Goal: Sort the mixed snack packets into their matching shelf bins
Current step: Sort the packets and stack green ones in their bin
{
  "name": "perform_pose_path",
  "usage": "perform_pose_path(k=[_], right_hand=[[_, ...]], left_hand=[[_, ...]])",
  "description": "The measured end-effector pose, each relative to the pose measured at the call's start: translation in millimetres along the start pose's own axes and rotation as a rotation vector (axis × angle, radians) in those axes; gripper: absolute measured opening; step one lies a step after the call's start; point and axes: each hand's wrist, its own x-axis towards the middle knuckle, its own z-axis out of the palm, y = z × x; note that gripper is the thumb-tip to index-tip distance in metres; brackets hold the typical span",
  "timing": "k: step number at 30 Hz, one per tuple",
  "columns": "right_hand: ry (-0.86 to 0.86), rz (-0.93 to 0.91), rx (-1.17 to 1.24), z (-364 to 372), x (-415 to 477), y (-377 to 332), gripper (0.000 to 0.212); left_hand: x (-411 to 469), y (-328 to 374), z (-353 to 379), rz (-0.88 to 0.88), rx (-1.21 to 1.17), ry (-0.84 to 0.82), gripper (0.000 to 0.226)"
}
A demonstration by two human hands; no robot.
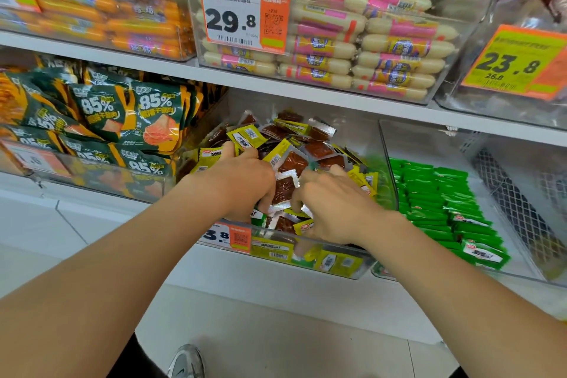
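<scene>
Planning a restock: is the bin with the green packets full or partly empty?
Partly empty: the green packets lie low along the left of the clear bin; its right part is bare.

Shop, snack aisle. White shelves (306,86) in 2 tiers, clear plastic bins (466,0) side by side, filled with wrapped snack packets (291,163). Orange price tag 29.8 (230,20) far centre, price tag 23.8 (511,66) far right, both on bin fronts; barcode, QR code printed.

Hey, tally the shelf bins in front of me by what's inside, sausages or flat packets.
Sausage bins: 2, orange sausages and white sausages.
Packet bins: 3, dark green packets, yellow packets, bright green packets.
Contents unclear: 1, top right bin.
Total: 6
</scene>
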Motion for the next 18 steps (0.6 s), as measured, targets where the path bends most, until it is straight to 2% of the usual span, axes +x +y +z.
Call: perform_pose_path(k=[3, 5, 7, 11, 16, 18], right_hand=[[-0.007, -0.01, 0.059, 1, -2, 0, 0.098], [-0.011, -0.048, 0.093, 2, -3, 1, 0.103], [-0.042, -0.078, 0.142, 3, -2, 0, 0.097], [-0.113, -0.092, 0.239, 1, 1, 1, 0.08], [-0.133, -0.094, 0.316, 3, 8, 5, 0.081], [-0.133, -0.091, 0.342, 3, 11, 8, 0.076]], left_hand=[[1, -3, 1, -0.016, 0.002, 0.034, 0.016], [-1, -9, 1, -0.039, -0.082, 0.065, 0.031], [-3, -16, 0, -0.075, -0.198, 0.119, 0.036], [-3, -19, 1, -0.121, -0.33, 0.196, 0.026], [-5, -28, -4, -0.175, -0.469, 0.245, 0.017], [-7, -33, -4, -0.201, -0.529, 0.282, 0.023]])
